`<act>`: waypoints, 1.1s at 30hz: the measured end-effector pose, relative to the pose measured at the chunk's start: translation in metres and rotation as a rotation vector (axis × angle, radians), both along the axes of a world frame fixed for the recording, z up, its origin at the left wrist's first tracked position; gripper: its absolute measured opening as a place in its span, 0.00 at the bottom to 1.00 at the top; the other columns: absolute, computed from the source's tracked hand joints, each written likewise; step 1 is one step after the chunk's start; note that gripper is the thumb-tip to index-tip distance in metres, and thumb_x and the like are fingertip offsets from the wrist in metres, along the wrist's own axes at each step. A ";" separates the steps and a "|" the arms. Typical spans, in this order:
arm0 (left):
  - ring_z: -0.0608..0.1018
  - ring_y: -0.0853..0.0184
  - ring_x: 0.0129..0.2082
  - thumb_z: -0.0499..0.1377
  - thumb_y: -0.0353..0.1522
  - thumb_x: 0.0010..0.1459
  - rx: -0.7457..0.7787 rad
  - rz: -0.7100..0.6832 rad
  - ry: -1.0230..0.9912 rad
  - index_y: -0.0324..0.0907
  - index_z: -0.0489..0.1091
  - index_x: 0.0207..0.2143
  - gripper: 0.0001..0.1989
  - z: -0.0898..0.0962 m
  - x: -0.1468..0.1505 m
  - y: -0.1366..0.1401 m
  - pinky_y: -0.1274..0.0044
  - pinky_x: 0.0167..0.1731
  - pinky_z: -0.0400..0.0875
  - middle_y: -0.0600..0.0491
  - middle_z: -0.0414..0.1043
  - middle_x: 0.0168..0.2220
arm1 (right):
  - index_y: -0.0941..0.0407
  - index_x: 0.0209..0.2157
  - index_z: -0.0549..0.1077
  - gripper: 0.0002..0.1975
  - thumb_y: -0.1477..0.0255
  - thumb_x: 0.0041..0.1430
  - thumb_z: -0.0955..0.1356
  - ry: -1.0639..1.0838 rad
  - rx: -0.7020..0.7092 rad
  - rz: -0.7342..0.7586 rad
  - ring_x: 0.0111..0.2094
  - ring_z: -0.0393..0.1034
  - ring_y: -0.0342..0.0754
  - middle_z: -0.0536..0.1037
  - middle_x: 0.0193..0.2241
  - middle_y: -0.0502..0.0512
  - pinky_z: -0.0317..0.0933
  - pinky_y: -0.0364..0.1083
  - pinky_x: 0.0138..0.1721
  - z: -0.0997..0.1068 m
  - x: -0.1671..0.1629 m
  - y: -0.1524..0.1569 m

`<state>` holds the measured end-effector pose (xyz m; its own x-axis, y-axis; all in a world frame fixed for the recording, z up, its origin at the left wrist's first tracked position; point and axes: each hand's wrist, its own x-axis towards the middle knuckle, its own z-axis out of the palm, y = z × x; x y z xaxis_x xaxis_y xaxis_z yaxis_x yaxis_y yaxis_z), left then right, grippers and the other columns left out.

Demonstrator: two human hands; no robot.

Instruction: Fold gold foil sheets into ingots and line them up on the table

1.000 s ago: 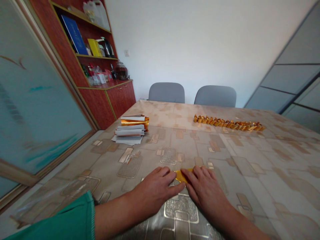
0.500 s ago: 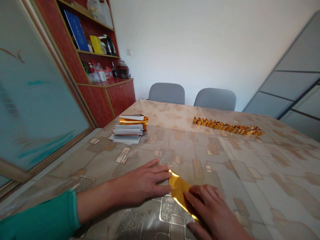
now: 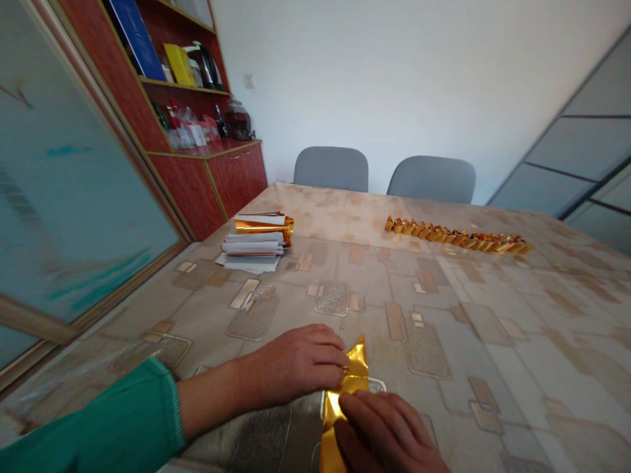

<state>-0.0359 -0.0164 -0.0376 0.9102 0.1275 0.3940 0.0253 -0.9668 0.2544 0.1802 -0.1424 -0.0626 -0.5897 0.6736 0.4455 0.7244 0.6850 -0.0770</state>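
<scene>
A folded strip of shiny gold foil paper [image 3: 357, 365] lies on the patterned tablecloth, running from near the middle down to the bottom edge of the view. My left hand [image 3: 303, 360] has its fingers curled together over the strip's left edge, with the thumb side hidden. Lower down, the bent fingers of my right hand [image 3: 387, 430] grip the right side of the foil. Several crease lines cross its surface, and its far end comes to a point.
A stack of folded white and gold paper sheets [image 3: 256, 249] lies at the back left of the table. A row of folded gold foil pieces [image 3: 456, 236] stretches along the back right. Two grey chairs [image 3: 331, 169] stand beyond the table, and a red cabinet [image 3: 202, 190] is at left.
The foil strip has turned from slanting down rightward to running nearly straight toward me. My right hand has moved left and down with it, and my left hand has shifted slightly right.
</scene>
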 end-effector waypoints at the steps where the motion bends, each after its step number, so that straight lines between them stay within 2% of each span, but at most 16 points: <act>1: 0.75 0.62 0.48 0.52 0.30 0.70 0.016 -0.010 0.001 0.40 0.74 0.40 0.11 0.001 0.000 0.001 0.71 0.52 0.68 0.50 0.79 0.45 | 0.54 0.54 0.73 0.15 0.72 0.67 0.65 0.013 -0.035 -0.024 0.45 0.77 0.50 0.82 0.47 0.56 0.71 0.47 0.47 0.007 0.003 0.005; 2: 0.75 0.63 0.47 0.52 0.30 0.70 0.029 -0.017 0.010 0.40 0.74 0.39 0.10 0.001 0.000 0.003 0.71 0.51 0.68 0.50 0.79 0.45 | 0.54 0.55 0.72 0.16 0.70 0.66 0.66 0.011 -0.100 -0.017 0.46 0.77 0.50 0.82 0.49 0.56 0.71 0.46 0.48 0.014 0.006 0.011; 3: 0.75 0.63 0.46 0.53 0.30 0.70 0.042 -0.020 0.025 0.40 0.74 0.38 0.10 0.002 0.000 0.003 0.72 0.50 0.68 0.50 0.79 0.44 | 0.55 0.59 0.70 0.21 0.68 0.65 0.67 -0.038 -0.177 0.047 0.51 0.74 0.53 0.79 0.53 0.58 0.69 0.50 0.52 0.021 0.008 0.017; 4: 0.75 0.63 0.45 0.53 0.30 0.70 0.054 -0.019 0.042 0.39 0.74 0.37 0.11 0.003 0.000 0.004 0.72 0.50 0.68 0.50 0.79 0.43 | 0.57 0.61 0.68 0.26 0.66 0.63 0.68 -0.058 -0.236 0.030 0.56 0.71 0.55 0.75 0.57 0.61 0.66 0.53 0.57 0.027 0.010 0.023; 7: 0.75 0.63 0.45 0.54 0.31 0.69 0.090 0.011 0.057 0.40 0.74 0.36 0.10 0.001 -0.002 0.002 0.71 0.50 0.67 0.51 0.79 0.41 | 0.61 0.61 0.68 0.24 0.69 0.64 0.67 -0.107 -0.285 0.007 0.59 0.67 0.56 0.73 0.59 0.62 0.58 0.58 0.63 0.034 0.013 0.038; 12: 0.76 0.64 0.48 0.53 0.31 0.70 0.166 0.108 -0.013 0.42 0.73 0.45 0.09 -0.007 -0.014 -0.009 0.67 0.58 0.61 0.52 0.79 0.49 | 0.59 0.64 0.65 0.26 0.69 0.66 0.66 -0.198 -0.288 0.013 0.63 0.63 0.57 0.69 0.63 0.59 0.53 0.61 0.66 0.021 0.019 0.046; 15: 0.75 0.65 0.52 0.50 0.30 0.71 0.148 0.171 0.034 0.42 0.71 0.50 0.12 -0.009 -0.024 -0.017 0.65 0.64 0.54 0.51 0.77 0.52 | 0.57 0.65 0.63 0.27 0.65 0.67 0.67 -0.198 -0.271 -0.018 0.63 0.63 0.56 0.68 0.64 0.57 0.53 0.61 0.66 0.019 0.022 0.045; 18: 0.76 0.64 0.53 0.52 0.30 0.70 0.117 0.218 0.071 0.43 0.70 0.51 0.11 -0.008 -0.030 -0.023 0.62 0.66 0.51 0.50 0.78 0.52 | 0.57 0.64 0.64 0.27 0.65 0.66 0.67 -0.178 -0.238 -0.049 0.62 0.64 0.56 0.69 0.63 0.58 0.53 0.63 0.65 0.017 0.023 0.043; 24: 0.73 0.60 0.58 0.55 0.35 0.69 0.081 0.206 0.138 0.44 0.69 0.54 0.13 -0.002 -0.026 -0.017 0.59 0.69 0.39 0.52 0.75 0.55 | 0.62 0.63 0.64 0.27 0.67 0.66 0.66 -0.129 -0.144 -0.207 0.61 0.64 0.61 0.70 0.61 0.66 0.56 0.69 0.61 0.011 0.031 0.052; 26: 0.71 0.60 0.60 0.54 0.34 0.69 0.057 0.181 0.145 0.45 0.69 0.55 0.13 0.000 -0.020 -0.008 0.58 0.69 0.37 0.53 0.75 0.56 | 0.63 0.61 0.67 0.24 0.68 0.66 0.65 -0.081 -0.154 -0.204 0.61 0.64 0.61 0.72 0.60 0.68 0.56 0.68 0.62 0.019 0.033 0.055; 28: 0.69 0.61 0.63 0.55 0.31 0.69 0.021 0.121 0.164 0.46 0.68 0.56 0.15 0.002 -0.012 0.005 0.57 0.68 0.38 0.53 0.74 0.57 | 0.60 0.62 0.65 0.25 0.69 0.66 0.66 -0.040 -0.227 -0.074 0.62 0.63 0.57 0.71 0.61 0.65 0.60 0.60 0.61 0.032 0.032 0.053; 30: 0.66 0.61 0.64 0.54 0.30 0.69 -0.011 0.074 0.195 0.47 0.67 0.56 0.15 0.003 -0.004 0.017 0.57 0.68 0.39 0.54 0.72 0.59 | 0.56 0.61 0.67 0.24 0.69 0.64 0.67 -0.042 -0.360 0.065 0.61 0.64 0.52 0.70 0.61 0.60 0.62 0.52 0.61 0.042 0.028 0.047; 33: 0.65 0.60 0.65 0.53 0.29 0.70 -0.002 0.016 0.189 0.49 0.67 0.56 0.15 0.006 0.008 0.028 0.56 0.67 0.39 0.55 0.73 0.58 | 0.56 0.58 0.70 0.23 0.72 0.61 0.69 -0.042 -0.385 0.035 0.59 0.66 0.53 0.70 0.61 0.62 0.65 0.50 0.58 0.045 0.020 0.036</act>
<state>-0.0283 0.0114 -0.0316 0.9659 0.1435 0.2156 0.0885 -0.9652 0.2459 0.2001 -0.1068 -0.0180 -0.6273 0.7664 0.1386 0.7094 0.6357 -0.3042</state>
